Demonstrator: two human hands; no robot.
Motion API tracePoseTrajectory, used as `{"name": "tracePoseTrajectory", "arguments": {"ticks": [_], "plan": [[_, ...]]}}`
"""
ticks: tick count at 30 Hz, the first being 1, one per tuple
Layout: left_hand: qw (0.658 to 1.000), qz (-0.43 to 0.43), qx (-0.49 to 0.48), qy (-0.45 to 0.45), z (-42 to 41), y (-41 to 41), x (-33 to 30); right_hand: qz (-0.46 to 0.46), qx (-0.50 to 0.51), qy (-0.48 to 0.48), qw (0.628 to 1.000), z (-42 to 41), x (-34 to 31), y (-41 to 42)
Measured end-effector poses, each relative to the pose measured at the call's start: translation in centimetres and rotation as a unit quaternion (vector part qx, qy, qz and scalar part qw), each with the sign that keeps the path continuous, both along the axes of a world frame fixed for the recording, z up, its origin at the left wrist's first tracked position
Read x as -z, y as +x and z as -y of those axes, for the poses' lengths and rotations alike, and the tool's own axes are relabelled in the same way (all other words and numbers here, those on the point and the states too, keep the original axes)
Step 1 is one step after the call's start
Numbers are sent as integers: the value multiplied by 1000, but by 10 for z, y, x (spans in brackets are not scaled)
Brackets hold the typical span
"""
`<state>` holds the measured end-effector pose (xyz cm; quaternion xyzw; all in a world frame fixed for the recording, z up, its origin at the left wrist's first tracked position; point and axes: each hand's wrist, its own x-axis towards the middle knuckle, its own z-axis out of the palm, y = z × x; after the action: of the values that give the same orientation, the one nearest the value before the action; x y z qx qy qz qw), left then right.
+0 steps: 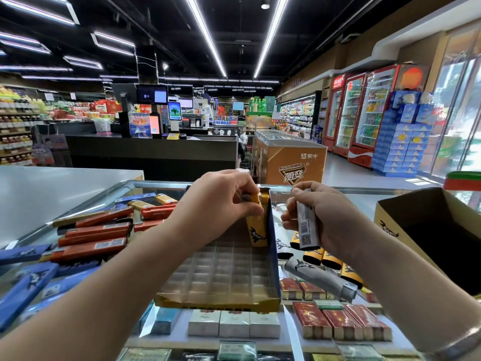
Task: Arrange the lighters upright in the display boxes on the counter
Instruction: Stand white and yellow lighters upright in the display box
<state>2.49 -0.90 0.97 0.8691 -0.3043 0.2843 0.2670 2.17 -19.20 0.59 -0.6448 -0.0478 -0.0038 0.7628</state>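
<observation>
Far left on the glass counter point(364, 199): heap of orange lighters point(96, 237) lying flat, blue lighters point(28, 280) flat beside and nearer.

Centre: open display box point(218, 303) with clear plastic grid of cells, nearly all vacant. Yellow lighter point(257, 230) standing upright in the far right corner of the box.

Left hand point(221, 201): over that corner, fingers curled, pinching the top of the yellow lighter.

Right hand point(320, 217): just right of the box, above the counter, fingers curled round a white lighter point(307, 225), held roughly upright with barcode label facing the camera.

Right of the box, under the right hand: loose pile of lighters point(322, 259) lying flat, yellow, white and black-ended; one grey lighter point(320, 278) lying slantwise nearest.

Far right: brown carton point(398, 225), open top, interior dark, contents not discernible.

Beneath the glass, near edge: red packs point(341, 321) to the right, white packs point(234, 323) at centre.
</observation>
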Motion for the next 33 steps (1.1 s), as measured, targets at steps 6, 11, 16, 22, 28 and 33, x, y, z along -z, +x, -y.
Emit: {"name": "tracePoseTrajectory", "arguments": {"ticks": [6,11,16,22,28,33], "plan": [[999,41,0,14,3,0,3,1,5,2,1000,-1,-1,-1],[998,47,-7,50,6,0,6,-2,8,2,1000,-1,-2,-2],[997,13,-19,75,11,2,8,-3,2,-3,1000,-1,-2,-2],[989,8,-50,136,7,7,9,8,-64,63,996,3,-3,-5],[998,-19,-3,60,3,9,9,74,-134,87,984,3,-9,-9],[997,-26,23,-64,1,8,-1,118,-111,134,978,4,-10,-5]]}}
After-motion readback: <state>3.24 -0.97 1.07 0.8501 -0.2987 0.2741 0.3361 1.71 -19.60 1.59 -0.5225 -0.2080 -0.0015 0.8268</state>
